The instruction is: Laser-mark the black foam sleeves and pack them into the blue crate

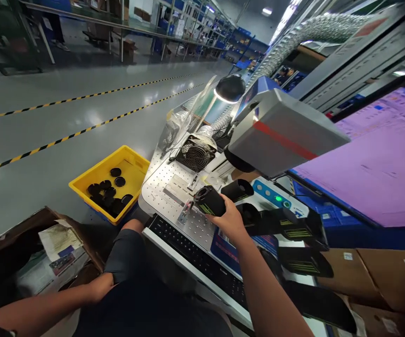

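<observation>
My right hand (pixel 231 221) is wrapped around a black cylinder with green stripes (pixel 209 201) above the perforated metal plate (pixel 155 187). The cylinder lies tilted, its open ring-shaped end pointing up and left, near a small metal fixture (pixel 185 211). Just behind my fingers is another black cylinder (pixel 237 189). More black cylinders with green marks (pixel 298 232) lie to the right of my wrist. My left hand (pixel 102 286) rests against my thigh at lower left, its fingers hidden.
A grey machine head with a red stripe (pixel 279 135) hangs over the plate, by a fan (pixel 195 157) and a lit lamp (pixel 230 89). A keyboard (pixel 188 252) lies in front. The yellow bin (pixel 79 185) holds black round parts. Cardboard boxes (pixel 381 276) and a monitor (pixel 371 173) stand right.
</observation>
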Demonstrator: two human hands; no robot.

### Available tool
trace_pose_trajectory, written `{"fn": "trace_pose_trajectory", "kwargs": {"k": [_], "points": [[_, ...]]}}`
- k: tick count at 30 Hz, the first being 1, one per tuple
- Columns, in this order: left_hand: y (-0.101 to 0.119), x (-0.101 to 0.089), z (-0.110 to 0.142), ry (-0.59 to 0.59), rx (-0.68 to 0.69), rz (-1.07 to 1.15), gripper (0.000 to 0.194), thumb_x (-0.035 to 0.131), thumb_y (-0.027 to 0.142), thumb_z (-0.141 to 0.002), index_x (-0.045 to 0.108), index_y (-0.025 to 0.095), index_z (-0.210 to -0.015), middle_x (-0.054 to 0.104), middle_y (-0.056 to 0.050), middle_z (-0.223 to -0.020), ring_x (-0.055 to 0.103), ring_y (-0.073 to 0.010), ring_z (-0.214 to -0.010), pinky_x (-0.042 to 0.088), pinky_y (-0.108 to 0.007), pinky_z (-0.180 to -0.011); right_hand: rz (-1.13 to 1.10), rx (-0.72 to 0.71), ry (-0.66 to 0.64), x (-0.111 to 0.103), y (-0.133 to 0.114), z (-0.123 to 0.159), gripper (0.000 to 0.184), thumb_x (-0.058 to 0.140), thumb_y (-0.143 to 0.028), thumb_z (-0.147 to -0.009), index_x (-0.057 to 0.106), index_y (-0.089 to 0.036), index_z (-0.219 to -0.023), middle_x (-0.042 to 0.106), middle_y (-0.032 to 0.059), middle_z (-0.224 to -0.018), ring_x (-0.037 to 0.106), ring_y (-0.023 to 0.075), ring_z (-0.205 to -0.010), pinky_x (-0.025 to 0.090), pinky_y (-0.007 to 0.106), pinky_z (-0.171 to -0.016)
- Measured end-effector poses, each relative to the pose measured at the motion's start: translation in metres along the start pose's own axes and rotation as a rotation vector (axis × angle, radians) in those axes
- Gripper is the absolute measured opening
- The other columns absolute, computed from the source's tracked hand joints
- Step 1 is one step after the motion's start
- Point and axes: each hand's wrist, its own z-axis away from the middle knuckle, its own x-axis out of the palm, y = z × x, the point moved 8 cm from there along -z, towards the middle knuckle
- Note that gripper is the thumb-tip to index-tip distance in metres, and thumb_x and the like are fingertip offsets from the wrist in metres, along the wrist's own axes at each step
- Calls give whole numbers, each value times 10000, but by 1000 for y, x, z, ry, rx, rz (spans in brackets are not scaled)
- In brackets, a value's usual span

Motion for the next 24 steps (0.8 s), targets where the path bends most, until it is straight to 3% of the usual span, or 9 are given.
{"fn": "trace_pose_trajectory", "kwargs": {"k": [5, 9, 24], "points": [[-6, 6, -2, -15, -5, 13, 555, 524, 676, -721, 278, 215, -534, 242, 34, -543, 257, -118, -548, 236, -291, -523, 55, -50, -24, 9, -1, -15, 814, 758, -371, -638, 497, -194, -1388, 594, 150, -1330, 546, 372, -1263, 425, 515, -1080], [-6, 6, -2, 2, -5, 3, 507, 512, 630, -736, 313, 210, -535, 280, 32, -551, 294, -118, -553, 247, -281, -522, 79, -58, -50, 13, 0, -23, 820, 753, -379, -642, 492, -185, -1395, 589, 159, -1344, 545, 375, -1266, 434, 508, -1072], [-7, 6, -2, -16, -12, -45, 485, 505, 549, -749, 271, 216, -486, 190, 39, -498, 249, -109, -515, 218, -287, -505, 151, -64, -102, 14, -12, -36, 832, 776, -386, -617, 535, -144, -1376, 628, 154, -1249, 588, 359, -1185, 468, 459, -1013]]}}
